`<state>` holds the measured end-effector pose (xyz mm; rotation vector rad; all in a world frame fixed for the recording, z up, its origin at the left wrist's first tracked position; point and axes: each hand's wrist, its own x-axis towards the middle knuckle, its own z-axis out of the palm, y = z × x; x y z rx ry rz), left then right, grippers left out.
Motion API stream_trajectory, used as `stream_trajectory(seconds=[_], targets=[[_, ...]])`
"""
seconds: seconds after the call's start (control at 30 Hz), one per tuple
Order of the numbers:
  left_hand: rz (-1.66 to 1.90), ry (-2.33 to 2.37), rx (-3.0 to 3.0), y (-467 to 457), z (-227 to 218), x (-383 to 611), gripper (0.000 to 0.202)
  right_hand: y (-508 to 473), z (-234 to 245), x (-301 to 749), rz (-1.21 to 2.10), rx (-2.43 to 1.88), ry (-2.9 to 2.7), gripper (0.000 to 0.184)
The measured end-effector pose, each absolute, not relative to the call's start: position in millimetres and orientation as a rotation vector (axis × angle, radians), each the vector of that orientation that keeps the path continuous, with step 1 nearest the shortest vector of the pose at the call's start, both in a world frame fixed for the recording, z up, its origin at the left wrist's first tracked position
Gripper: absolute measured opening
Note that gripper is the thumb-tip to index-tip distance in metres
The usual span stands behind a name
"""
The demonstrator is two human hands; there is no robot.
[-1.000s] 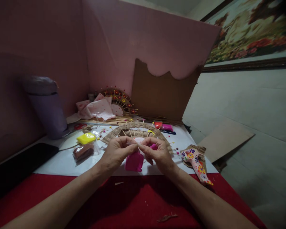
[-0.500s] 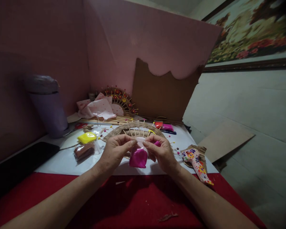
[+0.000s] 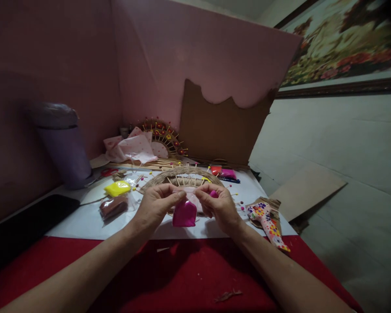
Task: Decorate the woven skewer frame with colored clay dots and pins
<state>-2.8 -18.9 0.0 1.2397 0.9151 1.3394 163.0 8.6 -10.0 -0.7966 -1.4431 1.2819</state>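
Between my hands hangs a small clear bag of magenta modelling clay (image 3: 184, 214), its top edge pinched by both. My left hand (image 3: 159, 203) is closed, thumb against forefinger, on the bag's left top. My right hand (image 3: 220, 206) pinches the bag's right top corner, and a small lump of magenta clay (image 3: 214, 194) shows at its fingers. Behind the hands lies a twine-wrapped arch (image 3: 182, 171) with sticks fanning out, tipped with small coloured balls; its lower part is hidden by my hands.
At left are yellow clay (image 3: 117, 188), brown clay (image 3: 113, 208), a black flat object (image 3: 35, 230) and a purple tumbler (image 3: 65, 152). A flower-painted figure (image 3: 267, 221) lies right. Behind stand cardboard (image 3: 224, 126), a finished-looking fan arch (image 3: 169, 134) and spotted cloth (image 3: 133, 145).
The bag's clay-filled lower part has swung slightly left, and its clear top is stretched a little wider between my fingers. Both hands keep their pinch.
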Motion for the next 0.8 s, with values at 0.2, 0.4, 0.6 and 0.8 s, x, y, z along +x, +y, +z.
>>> stream_trajectory(seconds=[0.2, 0.4, 0.6, 0.8], targets=[[1.32, 0.902, 1.228, -16.2, -3.6, -4.0, 0.019, 7.9, -9.4, 164.3, 1.245, -0.764, -1.49, 0.025], [1.352, 0.94, 1.277, -18.6, 1.4, -5.0, 0.019, 4.8, -7.1, 161.6, 1.261, -0.784, -1.524, 0.027], [1.237, 0.939, 1.277, -17.8, 0.6, -1.4, 0.02, -0.2, -3.4, 160.4, 1.146, -0.864, -1.579, 0.026], [1.255, 0.931, 1.279, -17.1, 0.9, -4.5, 0.02, 2.6, -7.6, 160.4, 1.331, -0.781, -1.525, 0.033]])
